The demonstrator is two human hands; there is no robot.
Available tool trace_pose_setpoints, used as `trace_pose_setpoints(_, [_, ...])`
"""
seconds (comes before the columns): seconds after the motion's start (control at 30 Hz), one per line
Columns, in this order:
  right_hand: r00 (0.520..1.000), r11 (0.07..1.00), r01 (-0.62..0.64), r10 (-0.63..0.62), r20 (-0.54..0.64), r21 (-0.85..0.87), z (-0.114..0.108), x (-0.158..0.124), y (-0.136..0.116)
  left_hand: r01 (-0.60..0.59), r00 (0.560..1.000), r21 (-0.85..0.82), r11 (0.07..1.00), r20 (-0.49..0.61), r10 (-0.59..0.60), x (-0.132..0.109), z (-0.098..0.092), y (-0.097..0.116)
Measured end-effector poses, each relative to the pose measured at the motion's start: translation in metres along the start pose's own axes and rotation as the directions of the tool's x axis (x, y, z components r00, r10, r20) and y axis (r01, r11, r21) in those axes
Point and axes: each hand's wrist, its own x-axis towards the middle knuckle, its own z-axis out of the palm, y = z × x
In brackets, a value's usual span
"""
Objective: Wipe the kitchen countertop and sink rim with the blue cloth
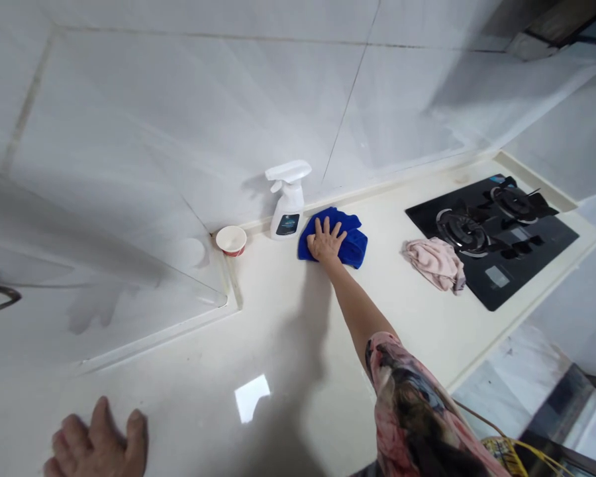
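My right hand (326,241) lies spread over a bunched blue cloth (352,248), pressing it flat to the pale countertop (283,298) near the wall. Just left of the cloth stands an upright white spray bottle (289,199) with a dark label. Farther left, in the corner, sits a small paper bowl (231,240), white inside with red on its outside. At the lower left my left hand (97,444) rests on the counter, fingers apart and holding nothing; its lower part is cut off by the frame edge.
A crumpled pink cloth (436,264) lies against the near left edge of the black gas hob (506,265). Tiled walls (218,99) border the counter, and a wall corner (223,299) juts out at left. A yellow cord (536,454) hangs at the lower right.
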Motion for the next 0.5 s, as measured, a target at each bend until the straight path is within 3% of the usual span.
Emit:
trace_pose_setpoints(0.17, [0.983, 0.982, 0.181, -0.182, 0.010, 0.053, -0.007, -0.047, -0.013, -0.017, 1.000, 0.009, 1.000, -0.024, 0.018, 0.000, 0.003, 0.000])
trace_pose_setpoints(0.3, [0.968, 0.965, 0.249, -0.250, 0.006, 0.087, -0.015, -0.095, -0.017, -0.018, 1.000, 0.030, 0.999, -0.009, 0.018, 0.001, 0.004, -0.003])
trace_pose_setpoints(0.5, [0.928, 0.922, 0.366, -0.372, 0.023, 0.122, -0.023, -0.192, -0.012, -0.064, 0.998, -0.016, 0.998, 0.023, 0.064, 0.002, -0.006, 0.002])
